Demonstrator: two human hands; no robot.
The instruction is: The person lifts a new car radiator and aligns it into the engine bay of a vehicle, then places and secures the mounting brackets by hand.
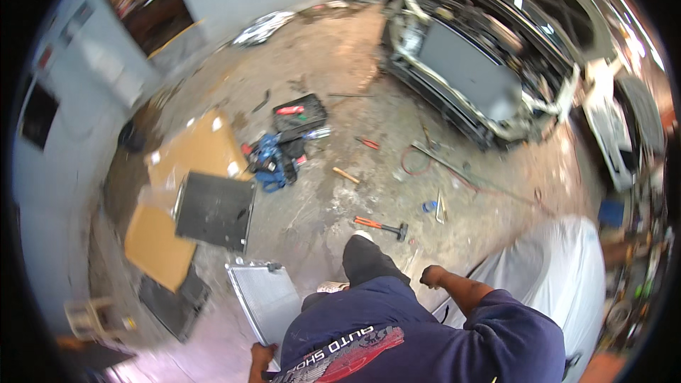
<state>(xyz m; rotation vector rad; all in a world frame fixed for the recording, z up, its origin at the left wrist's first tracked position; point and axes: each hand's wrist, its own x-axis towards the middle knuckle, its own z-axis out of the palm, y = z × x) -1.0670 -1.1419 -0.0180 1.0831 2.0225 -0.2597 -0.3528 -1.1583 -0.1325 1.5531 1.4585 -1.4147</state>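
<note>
One finned silver radiator hangs just beside the dark blue shirt, its near end pinched in the grip of the left hand. Its long axis runs forward from that grip, angling slightly left, so the left hand is the nearer one. The right hand, well apart on the far side of the shirt, is curled; I cannot tell whether it pinches the dark patch at its fingers.

Beyond, on the concrete floor, lie an orange-and-black hammer, a black panel against cardboard, and red-handled pliers. Farthest, ahead and right, a car stands with its front end stripped, a grey panel upright across it.
</note>
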